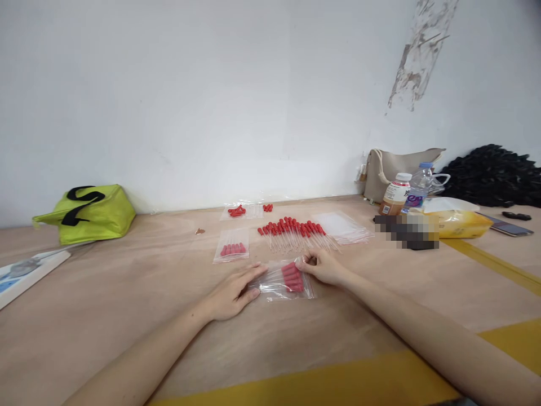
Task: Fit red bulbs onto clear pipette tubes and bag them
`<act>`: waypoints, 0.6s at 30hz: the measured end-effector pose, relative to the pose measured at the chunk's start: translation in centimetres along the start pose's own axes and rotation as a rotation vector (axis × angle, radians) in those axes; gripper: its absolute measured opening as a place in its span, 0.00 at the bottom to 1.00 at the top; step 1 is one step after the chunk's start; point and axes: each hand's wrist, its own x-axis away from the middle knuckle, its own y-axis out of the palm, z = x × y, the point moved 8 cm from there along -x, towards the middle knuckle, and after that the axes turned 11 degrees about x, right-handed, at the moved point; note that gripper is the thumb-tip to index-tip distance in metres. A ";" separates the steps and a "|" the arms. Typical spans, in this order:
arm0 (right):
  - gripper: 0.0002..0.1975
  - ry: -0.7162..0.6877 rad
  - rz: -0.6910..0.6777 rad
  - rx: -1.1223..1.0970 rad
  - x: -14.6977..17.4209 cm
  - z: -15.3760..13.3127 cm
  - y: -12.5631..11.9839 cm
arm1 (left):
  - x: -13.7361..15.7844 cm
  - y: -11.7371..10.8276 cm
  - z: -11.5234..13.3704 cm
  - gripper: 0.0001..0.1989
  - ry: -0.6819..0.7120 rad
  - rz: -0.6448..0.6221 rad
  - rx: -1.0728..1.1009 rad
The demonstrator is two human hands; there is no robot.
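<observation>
A clear zip-lock bag (pixel 273 290) lies flat in front of me with several red-bulbed glass droppers (pixel 292 277) inside, bulbs toward the zip end at the right. My left hand (pixel 230 293) rests at the bag's left end, fingers stretched out and thumb apart, touching the plastic. At the upper right corner, beside the zip, my right hand (pixel 323 267) pinches the bag's edge. Just beyond, many loose droppers (pixel 291 228) are spread in a fan, red bulbs away from me. Another filled zip bag (pixel 231 237) lies to their left, its bulbs nearest me.
Flat bags (pixel 340 226) are stacked right of the loose droppers. Red bulbs (pixel 236 211) lie near the wall. At right stand a drink bottle (pixel 395 194), a water bottle (pixel 418 183) and a yellow tissue pack (pixel 462 223). A lime-green bag (pixel 95 217) sits at left.
</observation>
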 end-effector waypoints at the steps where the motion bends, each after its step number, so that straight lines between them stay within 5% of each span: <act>1: 0.14 0.014 -0.004 -0.048 0.1 -0.1 0.1 | 0.0 -0.1 0.0 0.23 0.002 0.014 0.016; 7: 0.11 0.198 -0.209 -0.661 1.3 -0.8 1.3 | -0.1 -1.1 -1.0 0.21 -0.042 0.197 0.169; 11: 0.07 0.262 -0.169 -0.956 1.2 -1.4 0.4 | 0.0 -2.5 -3.4 0.15 -0.205 0.423 0.357; 15: 0.07 0.239 -0.119 -1.107 0.4 -3.6 0.0 | 0.0 -1.2 -5.1 0.24 -0.471 0.351 0.728; 18: 0.08 0.209 -0.103 -1.188 0.0 -6.2 1.4 | -0.1 -0.2 -4.7 0.21 -0.552 0.348 1.068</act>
